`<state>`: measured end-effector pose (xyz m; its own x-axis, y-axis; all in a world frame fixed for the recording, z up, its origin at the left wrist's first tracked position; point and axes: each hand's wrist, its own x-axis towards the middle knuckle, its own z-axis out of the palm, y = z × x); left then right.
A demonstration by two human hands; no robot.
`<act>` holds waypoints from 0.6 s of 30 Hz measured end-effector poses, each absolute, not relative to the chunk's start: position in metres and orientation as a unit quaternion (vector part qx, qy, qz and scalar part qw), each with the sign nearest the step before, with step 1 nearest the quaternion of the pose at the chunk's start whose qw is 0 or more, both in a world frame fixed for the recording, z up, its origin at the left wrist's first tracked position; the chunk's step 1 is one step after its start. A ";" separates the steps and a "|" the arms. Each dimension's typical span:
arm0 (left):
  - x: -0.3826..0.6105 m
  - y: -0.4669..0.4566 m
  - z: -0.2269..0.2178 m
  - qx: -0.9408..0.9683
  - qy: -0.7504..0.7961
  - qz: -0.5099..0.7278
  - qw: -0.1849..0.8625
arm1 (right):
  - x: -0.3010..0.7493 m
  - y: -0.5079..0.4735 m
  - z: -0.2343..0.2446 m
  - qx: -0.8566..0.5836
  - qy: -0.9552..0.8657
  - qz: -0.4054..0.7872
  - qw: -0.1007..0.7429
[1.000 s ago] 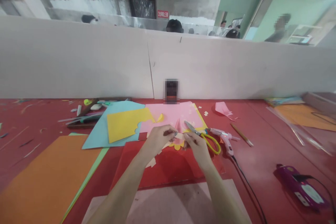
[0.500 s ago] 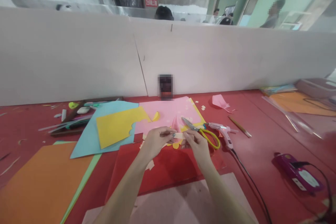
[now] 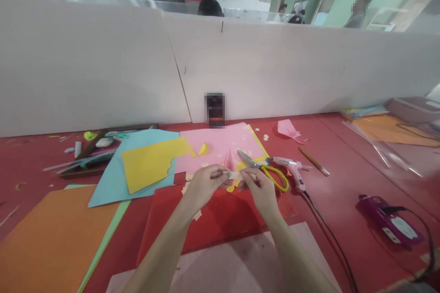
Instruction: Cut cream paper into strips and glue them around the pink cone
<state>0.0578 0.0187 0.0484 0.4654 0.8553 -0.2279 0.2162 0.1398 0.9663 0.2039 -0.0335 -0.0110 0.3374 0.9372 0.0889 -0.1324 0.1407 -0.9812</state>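
Between the fingertips of my left hand [image 3: 211, 178] and my right hand [image 3: 257, 185] is a small cream paper strip [image 3: 235, 176], pinched at both ends and held level. Both hands are over the near edge of a pink paper sheet [image 3: 220, 136] and a red folder-like sheet [image 3: 206, 226]. A folded pink paper piece [image 3: 230, 159] stands just behind the strip. Scissors with yellow handles [image 3: 275, 178] lie open beside my right hand, blades pointing away to the left. Yellow paper cutouts [image 3: 231, 188] show partly under my fingers.
A pink glue gun [image 3: 294, 169] with a black cord lies right of the scissors, near a brown-handled tool [image 3: 313, 161]. Farther right is a purple device [image 3: 390, 219] with a cable. Yellow [image 3: 147, 165], blue [image 3: 103, 192] and orange [image 3: 51, 238] sheets cover the left. A white partition [image 3: 103, 68] stands behind.
The view has shifted slightly, so the background sits a little higher and further left. Both hands keep their pinch on the paper strip, with barely any movement.
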 end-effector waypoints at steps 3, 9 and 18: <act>0.059 0.019 0.046 0.612 0.449 0.271 0.593 | 0.204 -0.034 -0.012 -0.519 -0.397 0.416 0.633; 0.056 0.015 0.045 0.644 0.425 0.273 0.574 | 0.200 -0.036 -0.011 -0.542 -0.408 0.395 0.619; 0.037 0.021 0.057 0.688 0.444 0.295 0.492 | 0.282 -0.042 -0.015 -0.779 -0.390 0.092 0.482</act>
<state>0.0368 0.0214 0.0572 0.4314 0.9016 -0.0321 0.3219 -0.1206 0.9391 0.2820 -0.0417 -0.0149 0.6787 0.6969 0.2317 0.5188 -0.2318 -0.8228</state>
